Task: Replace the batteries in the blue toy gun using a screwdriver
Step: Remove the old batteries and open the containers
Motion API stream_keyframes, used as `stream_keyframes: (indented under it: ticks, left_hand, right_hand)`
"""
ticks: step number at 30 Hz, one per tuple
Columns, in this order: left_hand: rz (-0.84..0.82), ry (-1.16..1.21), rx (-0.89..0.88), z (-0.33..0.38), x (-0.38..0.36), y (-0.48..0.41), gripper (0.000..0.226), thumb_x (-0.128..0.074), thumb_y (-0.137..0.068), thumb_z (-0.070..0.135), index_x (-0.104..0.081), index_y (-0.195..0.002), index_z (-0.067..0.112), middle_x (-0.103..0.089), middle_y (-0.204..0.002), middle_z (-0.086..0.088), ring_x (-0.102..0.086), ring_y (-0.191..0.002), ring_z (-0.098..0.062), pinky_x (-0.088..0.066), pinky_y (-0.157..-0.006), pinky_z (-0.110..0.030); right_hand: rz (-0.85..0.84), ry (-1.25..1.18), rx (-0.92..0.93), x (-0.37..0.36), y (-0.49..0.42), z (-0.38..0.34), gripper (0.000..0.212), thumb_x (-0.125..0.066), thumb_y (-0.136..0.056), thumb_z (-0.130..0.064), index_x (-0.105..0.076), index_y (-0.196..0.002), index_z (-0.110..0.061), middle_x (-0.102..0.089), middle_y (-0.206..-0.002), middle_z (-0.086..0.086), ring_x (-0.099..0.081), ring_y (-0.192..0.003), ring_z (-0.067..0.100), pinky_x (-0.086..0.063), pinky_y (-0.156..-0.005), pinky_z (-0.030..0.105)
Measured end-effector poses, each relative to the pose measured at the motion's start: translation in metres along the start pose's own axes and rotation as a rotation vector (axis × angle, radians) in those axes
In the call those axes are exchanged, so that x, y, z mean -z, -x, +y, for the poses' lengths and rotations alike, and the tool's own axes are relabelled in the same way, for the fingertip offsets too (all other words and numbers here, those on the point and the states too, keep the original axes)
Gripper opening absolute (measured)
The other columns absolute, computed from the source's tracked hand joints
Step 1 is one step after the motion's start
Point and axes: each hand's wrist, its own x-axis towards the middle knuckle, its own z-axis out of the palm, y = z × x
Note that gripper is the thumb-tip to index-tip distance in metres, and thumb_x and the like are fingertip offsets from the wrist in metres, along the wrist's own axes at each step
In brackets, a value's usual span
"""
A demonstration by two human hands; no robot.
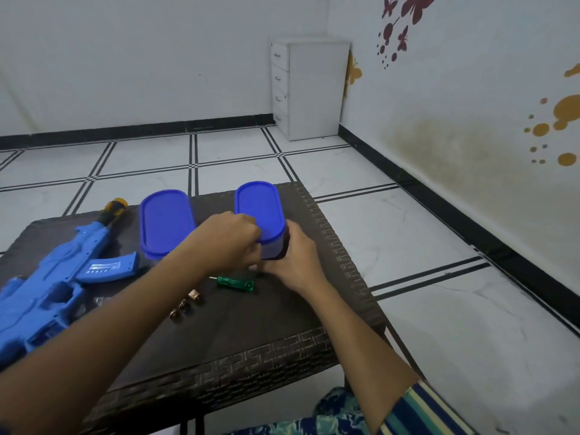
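Head view: a dark woven surface (251, 324) stands on a white tiled floor (408, 246). The gun (53, 287) lies flat along the surface's left side. Its yellow and black muzzle points away from the person, and its magazine sticks out to the right.

Two boxes with blue lids stand side by side at the far edge. The left box (164, 221) is just beside the gun's barrel, and no hand touches it. Both hands are on the right box (270, 246). The left hand (232, 237) has its fingers curled over the near left edge of the lid (257, 205) and pinches it. The right hand (295, 262) clasps the box's right side, with the thumb across the front near the base. The lid sits on the box; whether it has lifted at the pinched edge cannot be told.

The screwdriver (235, 283), with its green handle, lies on the surface just in front of the hands, touched by neither. Three small copper-coloured batteries (186, 304) lie in a loose row near its tip, beside the left forearm.

A white drawer unit (310, 89) stands in the far corner. A striped sleeve (420, 409) shows on the right arm.
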Motion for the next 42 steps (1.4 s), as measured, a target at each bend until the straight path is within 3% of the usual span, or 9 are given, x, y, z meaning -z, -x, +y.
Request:
stream_keyframes:
  ticks: [4,10,19,22,26,30,35,39,42]
  left_hand:
    - [-0.072,-0.088,-0.067,0.004,0.013,-0.003,0.024,-0.047,-0.088,0.029,-0.051,-0.074,0.010,-0.041,-0.067,-0.001,-0.041,-0.060,-0.021,-0.041,-0.059,-0.035]
    - [-0.125,-0.169,-0.097,0.017,0.018,-0.009,0.020,-0.045,-0.090,0.024,-0.040,-0.076,0.010,-0.028,-0.065,0.001,-0.029,-0.053,-0.015,-0.026,-0.054,-0.030]
    - [-0.128,-0.115,-0.111,0.015,0.022,-0.012,0.021,-0.055,-0.086,0.030,-0.045,-0.082,0.012,-0.040,-0.081,-0.001,-0.040,-0.066,-0.021,-0.032,-0.059,-0.031]
    - [-0.109,-0.058,-0.048,0.017,0.015,-0.012,0.023,-0.056,-0.085,0.030,-0.051,-0.092,0.008,-0.045,-0.096,-0.004,-0.037,-0.059,-0.017,-0.034,-0.056,-0.032]
    - [-0.066,-0.179,-0.024,0.023,0.015,-0.013,0.022,-0.055,-0.083,0.031,-0.042,-0.087,0.013,-0.042,-0.086,-0.003,-0.034,-0.053,-0.016,-0.026,-0.049,-0.029]
    - [0.112,-0.131,0.060,0.007,0.045,-0.020,0.016,-0.053,-0.076,0.030,-0.046,-0.077,0.016,-0.045,-0.075,-0.001,-0.044,-0.065,-0.024,-0.036,-0.061,-0.030]
    - [0.551,0.403,0.464,-0.050,0.060,-0.009,0.019,-0.047,-0.065,0.029,-0.044,-0.057,0.012,-0.045,-0.057,-0.005,-0.046,-0.059,-0.031,-0.035,-0.057,-0.030]
    - [0.796,1.235,0.976,-0.089,0.038,0.029,0.008,-0.055,-0.069,0.006,-0.051,-0.063,0.004,-0.047,-0.065,-0.009,-0.051,-0.061,-0.025,-0.044,-0.041,-0.025]
    - [0.839,1.900,1.148,-0.113,0.000,0.067,0.015,-0.049,-0.067,-0.003,-0.048,-0.076,0.008,-0.053,-0.082,-0.011,-0.059,-0.086,-0.031,-0.061,-0.063,-0.039]
  right_hand:
    - [0.012,-0.058,0.011,-0.004,-0.003,-0.003,0.072,-0.086,-0.067,-0.023,-0.049,-0.128,-0.023,-0.057,-0.103,-0.016,-0.058,-0.088,-0.004,-0.044,-0.065,0.007]
    - [0.063,0.025,0.003,-0.008,-0.008,0.002,0.061,-0.080,-0.071,-0.020,-0.048,-0.123,-0.020,-0.058,-0.095,-0.011,-0.059,-0.080,0.008,-0.046,-0.056,0.008]
    - [0.110,0.218,-0.013,-0.014,-0.012,0.008,0.050,-0.079,-0.067,-0.026,-0.045,-0.103,-0.021,-0.053,-0.075,-0.014,-0.055,-0.064,0.002,-0.039,-0.044,0.009]
    - [0.103,0.256,-0.003,-0.014,-0.012,0.009,0.047,-0.076,-0.068,-0.025,-0.050,-0.106,-0.016,-0.055,-0.080,-0.012,-0.056,-0.069,0.014,-0.039,-0.047,0.016]
    - [0.080,0.320,0.007,-0.016,-0.011,0.011,0.055,-0.079,-0.067,-0.031,-0.051,-0.111,-0.017,-0.067,-0.099,0.001,-0.065,-0.087,0.024,-0.043,-0.061,0.026]
    - [0.072,0.305,-0.018,-0.016,-0.008,0.007,0.083,-0.088,-0.054,-0.049,-0.050,-0.121,-0.020,-0.065,-0.116,0.001,-0.064,-0.103,0.021,-0.050,-0.075,0.028]
    - [0.062,0.267,-0.005,-0.013,-0.005,0.005,0.101,-0.086,-0.051,-0.050,-0.034,-0.135,-0.031,-0.060,-0.120,-0.004,-0.061,-0.106,0.017,-0.054,-0.084,0.033]
    - [0.036,0.343,0.045,-0.015,-0.004,0.004,0.106,-0.084,-0.056,-0.049,-0.023,-0.143,-0.043,-0.059,-0.121,0.002,-0.061,-0.106,0.022,-0.052,-0.083,0.034]
    - [0.033,0.366,0.066,-0.015,-0.004,0.007,0.095,-0.084,-0.057,-0.053,-0.031,-0.135,-0.045,-0.059,-0.118,0.005,-0.059,-0.107,0.023,-0.052,-0.085,0.035]
